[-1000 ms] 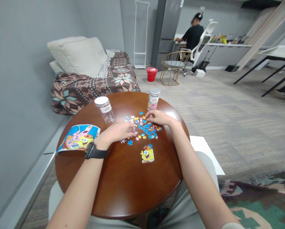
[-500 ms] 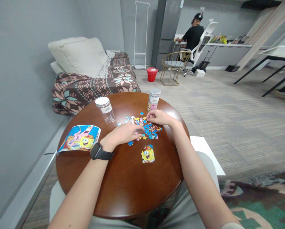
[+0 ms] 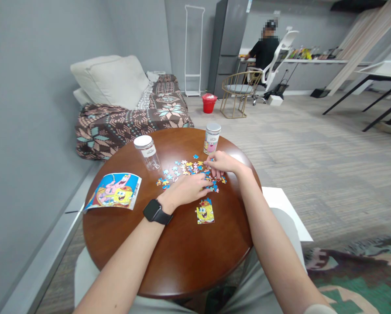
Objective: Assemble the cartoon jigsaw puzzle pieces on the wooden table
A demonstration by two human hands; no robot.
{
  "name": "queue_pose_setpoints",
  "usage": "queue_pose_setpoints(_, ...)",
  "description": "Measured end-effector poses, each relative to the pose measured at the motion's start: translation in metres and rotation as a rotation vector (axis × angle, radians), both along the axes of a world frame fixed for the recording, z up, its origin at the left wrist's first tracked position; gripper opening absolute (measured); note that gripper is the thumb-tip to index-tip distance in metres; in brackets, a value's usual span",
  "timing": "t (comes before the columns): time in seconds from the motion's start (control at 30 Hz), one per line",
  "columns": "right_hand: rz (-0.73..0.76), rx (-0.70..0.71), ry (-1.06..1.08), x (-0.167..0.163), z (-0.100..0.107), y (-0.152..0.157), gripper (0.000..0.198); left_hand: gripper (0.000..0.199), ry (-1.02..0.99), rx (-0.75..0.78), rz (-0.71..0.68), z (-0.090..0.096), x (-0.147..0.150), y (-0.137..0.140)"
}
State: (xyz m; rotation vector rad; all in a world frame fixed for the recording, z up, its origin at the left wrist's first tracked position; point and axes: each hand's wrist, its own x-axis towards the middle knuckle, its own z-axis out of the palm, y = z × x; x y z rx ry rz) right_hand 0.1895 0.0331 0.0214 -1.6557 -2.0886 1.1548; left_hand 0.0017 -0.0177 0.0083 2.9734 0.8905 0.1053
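Note:
Loose jigsaw puzzle pieces (image 3: 190,167), mostly blue, yellow and pink, lie in a heap in the middle of the round table. My left hand (image 3: 193,188), with a black watch on the wrist, reaches over the near side of the heap, fingers stretched out onto the pieces. At the heap's right side, my right hand (image 3: 224,162) has its thumb and forefinger drawn together and the other fingers curled under; any piece between them is too small to see. Closer to me sits a joined puzzle section (image 3: 205,212) showing a yellow cartoon face.
A clear jar (image 3: 149,153) with a white lid and a labelled jar (image 3: 211,138) stand on the far side of the wooden table (image 3: 169,257). A curled picture sheet (image 3: 117,191) lies at the left. Beyond are a sofa (image 3: 133,113), a red bin (image 3: 209,104) and a seated person (image 3: 264,50).
My left hand has slid right across the heap, uncovering pieces on its left. The right hand stays near the same spot, its lower fingers now curled down. The joined section has not moved.

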Motion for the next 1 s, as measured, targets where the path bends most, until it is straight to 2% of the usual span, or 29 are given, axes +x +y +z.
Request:
queue_pose_setpoints(0.2,-0.029,-0.011,-0.042,0.002,-0.002,0.002,0.027,0.028,-0.053,-0.028,0.060,-0.003,0.000,0.001)
queue_pose_setpoints(0.43,-0.021,-0.230,-0.096,0.004,-0.001,0.001,0.039,0.024,-0.091,-0.044,0.164,-0.010,0.006,0.001)
queue_pose_setpoints(0.57,-0.094,-0.100,-0.043,0.003,-0.001,0.001,0.033,0.020,-0.105,-0.064,0.191,-0.009,0.005,0.001)
queue_pose_setpoints(0.67,-0.083,0.051,-0.024,0.004,-0.002,0.002,0.033,0.018,-0.133,-0.092,0.191,-0.008,0.004,0.002)
queue_pose_setpoints(0.73,-0.063,0.100,-0.019,0.004,-0.002,0.002,0.033,0.017,-0.147,-0.118,0.181,-0.008,0.004,0.002)
queue_pose_setpoints(0.83,-0.048,0.080,-0.018,0.002,-0.001,0.002,0.033,0.018,-0.165,-0.144,0.173,-0.009,0.003,0.003)
queue_pose_setpoints(1.0,-0.052,-0.051,-0.027,0.000,0.003,-0.002,0.036,0.016,-0.233,-0.176,0.154,-0.011,0.003,0.004)
